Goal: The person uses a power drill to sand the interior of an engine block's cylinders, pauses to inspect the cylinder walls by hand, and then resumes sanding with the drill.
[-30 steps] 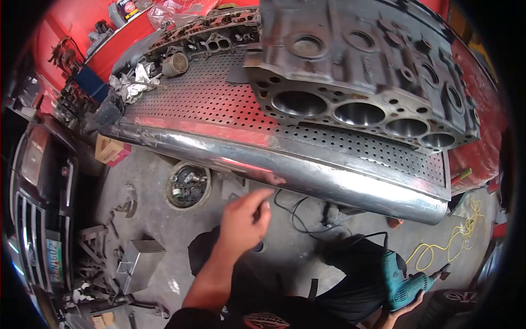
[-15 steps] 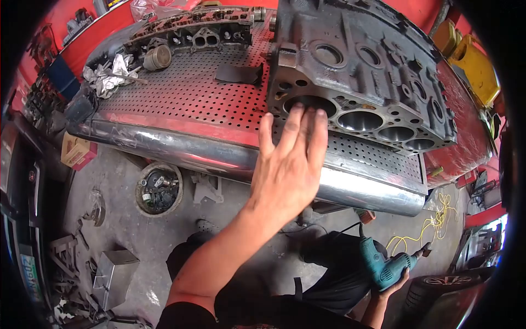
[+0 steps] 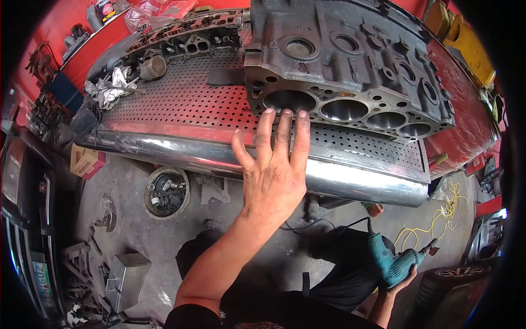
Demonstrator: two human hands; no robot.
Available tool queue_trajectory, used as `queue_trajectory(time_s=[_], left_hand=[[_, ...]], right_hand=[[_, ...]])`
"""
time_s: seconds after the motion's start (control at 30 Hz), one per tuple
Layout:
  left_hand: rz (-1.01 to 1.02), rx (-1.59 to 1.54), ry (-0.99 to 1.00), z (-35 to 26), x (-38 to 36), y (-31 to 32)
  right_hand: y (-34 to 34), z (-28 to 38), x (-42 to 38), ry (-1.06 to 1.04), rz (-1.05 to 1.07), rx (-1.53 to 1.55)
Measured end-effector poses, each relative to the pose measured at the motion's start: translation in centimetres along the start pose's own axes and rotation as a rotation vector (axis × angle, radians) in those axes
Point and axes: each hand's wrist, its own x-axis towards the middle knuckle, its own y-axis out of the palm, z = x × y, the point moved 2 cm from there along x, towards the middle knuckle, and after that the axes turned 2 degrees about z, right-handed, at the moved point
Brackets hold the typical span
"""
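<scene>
A dark engine block (image 3: pixel 315 67) lies on the perforated metal bench top, its row of cylinder bores facing me. My left hand (image 3: pixel 275 164) is open, palm toward the block, with fingers stretched out and slightly spread. Its fingertips are right at the lower rim of the leftmost bore (image 3: pixel 290 101), which is the one nearest to them. Low on the right, my right hand (image 3: pixel 401 282) grips a green power drill (image 3: pixel 390 262) by its handle. A small brownish attachment (image 3: pixel 433 251) sits at the drill's tip, pointing right and away from the block.
A cylinder head (image 3: pixel 192 45), a piston (image 3: pixel 153 67), a dark flat piece (image 3: pixel 226 77) and crumpled foil-like material (image 3: pixel 112 90) lie on the bench (image 3: pixel 181 104). Below stand a bucket of parts (image 3: pixel 183 205) and a cardboard box (image 3: pixel 86 160). Yellow cord (image 3: pixel 433 225) lies on the floor at right.
My left fingertips have come out of the leftmost bore to its lower rim. The block has shifted left in view as the camera turned. The drill stays in my right hand.
</scene>
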Motion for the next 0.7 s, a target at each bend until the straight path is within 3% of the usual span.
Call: queue_trajectory(time_s=[0.7], left_hand=[[-0.067, 0.054, 0.037, -0.2, 1.3, -0.1]], right_hand=[[0.0, -0.3, 0.4, -0.019, 0.05, -0.004]])
